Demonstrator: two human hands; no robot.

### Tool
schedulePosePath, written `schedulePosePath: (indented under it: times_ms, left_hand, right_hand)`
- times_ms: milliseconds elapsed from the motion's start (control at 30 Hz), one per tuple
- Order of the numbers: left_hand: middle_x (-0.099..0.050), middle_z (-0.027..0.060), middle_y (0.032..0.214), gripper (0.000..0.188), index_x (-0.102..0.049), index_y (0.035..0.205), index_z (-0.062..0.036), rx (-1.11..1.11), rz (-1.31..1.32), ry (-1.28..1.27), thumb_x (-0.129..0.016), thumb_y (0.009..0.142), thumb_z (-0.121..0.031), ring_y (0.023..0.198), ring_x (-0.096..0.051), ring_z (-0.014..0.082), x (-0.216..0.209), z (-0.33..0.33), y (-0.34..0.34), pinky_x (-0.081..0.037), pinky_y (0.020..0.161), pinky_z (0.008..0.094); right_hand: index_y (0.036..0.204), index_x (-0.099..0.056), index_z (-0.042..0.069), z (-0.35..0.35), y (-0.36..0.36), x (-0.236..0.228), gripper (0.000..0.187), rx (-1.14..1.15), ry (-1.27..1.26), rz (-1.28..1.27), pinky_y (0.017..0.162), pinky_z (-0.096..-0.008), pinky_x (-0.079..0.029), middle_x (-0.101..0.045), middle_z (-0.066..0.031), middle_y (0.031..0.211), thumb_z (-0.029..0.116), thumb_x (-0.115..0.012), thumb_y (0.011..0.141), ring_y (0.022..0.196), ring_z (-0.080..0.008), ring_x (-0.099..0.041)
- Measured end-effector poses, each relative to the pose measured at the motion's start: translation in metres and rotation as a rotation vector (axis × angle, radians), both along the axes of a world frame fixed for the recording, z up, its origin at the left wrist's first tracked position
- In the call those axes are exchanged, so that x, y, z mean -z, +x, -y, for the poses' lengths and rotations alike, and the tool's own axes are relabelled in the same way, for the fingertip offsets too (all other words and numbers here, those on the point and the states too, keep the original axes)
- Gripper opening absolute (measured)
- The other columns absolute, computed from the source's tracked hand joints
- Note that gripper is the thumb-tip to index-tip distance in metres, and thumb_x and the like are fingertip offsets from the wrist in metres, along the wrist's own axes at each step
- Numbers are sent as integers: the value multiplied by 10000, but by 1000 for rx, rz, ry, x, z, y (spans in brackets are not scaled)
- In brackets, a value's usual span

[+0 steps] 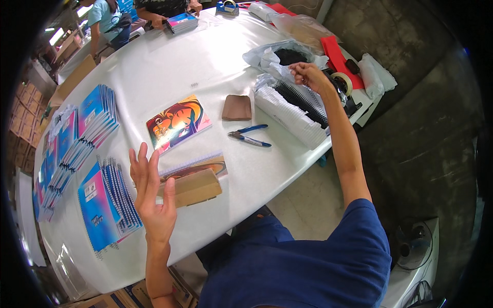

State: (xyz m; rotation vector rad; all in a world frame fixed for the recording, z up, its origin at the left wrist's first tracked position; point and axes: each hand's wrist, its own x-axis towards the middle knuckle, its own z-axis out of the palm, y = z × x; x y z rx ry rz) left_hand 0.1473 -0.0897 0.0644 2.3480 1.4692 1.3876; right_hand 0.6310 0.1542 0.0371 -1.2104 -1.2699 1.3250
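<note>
My left hand (151, 192) is raised above the white table (169, 66) with fingers spread, holding nothing, just left of a spiral notebook (197, 165) partly covered by a brown cardboard block (195, 189). My right hand (308, 76) is stretched far right with fingers curled, over a white box of black spiral bindings (298, 105); whether it pinches a binding is unclear. A loose colourful notebook (177, 123) lies at mid-table. Blue-handled pliers (249, 137) rest between the notebook and the box.
Fanned stacks of blue spiral notebooks (110, 200) (90, 123) line the left side. A brown pad (237, 108), a plastic bag of black coils (280, 55), a tape roll (341, 81) and red sheets (336, 56) sit at right. Other people (110, 18) work at the far end.
</note>
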Motion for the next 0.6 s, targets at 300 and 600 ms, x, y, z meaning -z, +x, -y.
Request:
schedulePosePath:
  times_ms: [300,600]
  left_hand:
    - [-466,144,1445,632,-508,1384,-93,-25,-186,-93,-717,828,-309,1390,-331,399,-5,-21,33,-221,1115,557]
    - [-616,31,1293,445,-595,1298,-190,-45,-452,-159,-601,898,-384,1233,-533,338,14,-35,44,-329,1067,524]
  right_hand:
    - [998,-697,-6,74,-122,-78,171,-195,610,627,693,-235,-476,-676,-36,890,30,-669,833,770,-102,-598]
    - [938,-705,11,177,-234,-34,234,-282,557,401,681,-279,-516,-627,-57,918,-138,-687,758,837,-148,-622]
